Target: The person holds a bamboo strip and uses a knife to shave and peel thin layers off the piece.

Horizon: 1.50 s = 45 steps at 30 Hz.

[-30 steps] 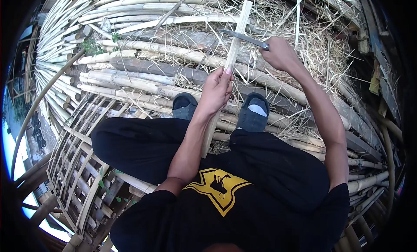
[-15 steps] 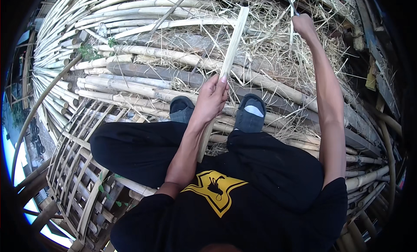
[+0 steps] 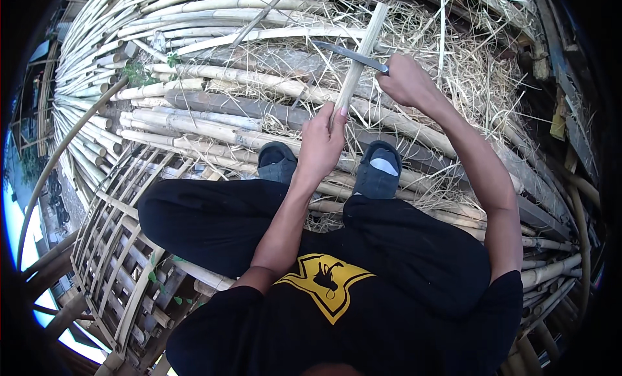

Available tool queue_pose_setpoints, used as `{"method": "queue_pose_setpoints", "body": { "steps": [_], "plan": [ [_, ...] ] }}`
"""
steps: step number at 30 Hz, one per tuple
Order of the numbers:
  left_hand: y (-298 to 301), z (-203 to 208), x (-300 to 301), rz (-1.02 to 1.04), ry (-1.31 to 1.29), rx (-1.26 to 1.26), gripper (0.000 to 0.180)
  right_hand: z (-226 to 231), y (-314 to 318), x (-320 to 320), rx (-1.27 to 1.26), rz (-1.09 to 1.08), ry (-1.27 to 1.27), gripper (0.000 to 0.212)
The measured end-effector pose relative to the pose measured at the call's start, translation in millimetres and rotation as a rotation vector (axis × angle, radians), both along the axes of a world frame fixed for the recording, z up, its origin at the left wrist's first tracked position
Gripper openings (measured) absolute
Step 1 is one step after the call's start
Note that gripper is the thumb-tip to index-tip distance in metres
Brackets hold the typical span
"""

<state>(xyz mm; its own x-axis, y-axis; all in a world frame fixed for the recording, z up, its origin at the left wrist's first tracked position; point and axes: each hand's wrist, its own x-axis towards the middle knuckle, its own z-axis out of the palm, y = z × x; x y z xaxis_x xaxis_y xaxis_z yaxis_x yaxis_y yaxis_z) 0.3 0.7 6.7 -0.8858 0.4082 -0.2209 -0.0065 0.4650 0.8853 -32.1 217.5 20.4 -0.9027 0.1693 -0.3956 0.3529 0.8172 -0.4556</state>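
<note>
Knife blade laid crosswise over a bamboo strip, beyond the left hand.
The strip (image 3: 373, 31) runs up and slightly right from the left hand (image 3: 322, 141), whose fingers and thumb clasp it, above bamboo poles (image 3: 194, 121); the right hand (image 3: 407, 81), closed round the handle of the knife (image 3: 355, 56), sits just right of the strip, nearer its far end; whether the edge bites cannot be told.

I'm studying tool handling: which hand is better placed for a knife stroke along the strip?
Right hand, probably: its grip holds the knife, blade across the pale strip; the left hand holds it.
</note>
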Motion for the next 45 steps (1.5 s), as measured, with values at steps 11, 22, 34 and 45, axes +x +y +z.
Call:
{"method": "queue_pose_setpoints", "body": {
  "steps": [11,22,34,45],
  "plan": [
    [4,5,11,0.045,0.095,0.020,0.023,-22,182,-20,0.336,-0.585,0.128,0.037],
    [2,-2,4,0.065,0.147,-0.064,0.024,11,12,10,-0.006,-0.044,0.029,0.031],
    [1,1,11,0.013,0.188,-0.173,0.021,-29,63,-9,0.291,-0.120,-0.005,0.031],
    [-8,-13,-2,0.120,-0.393,0.363,0.026,-52,115,14,-0.443,-0.590,0.107,0.037]
  ]
}}
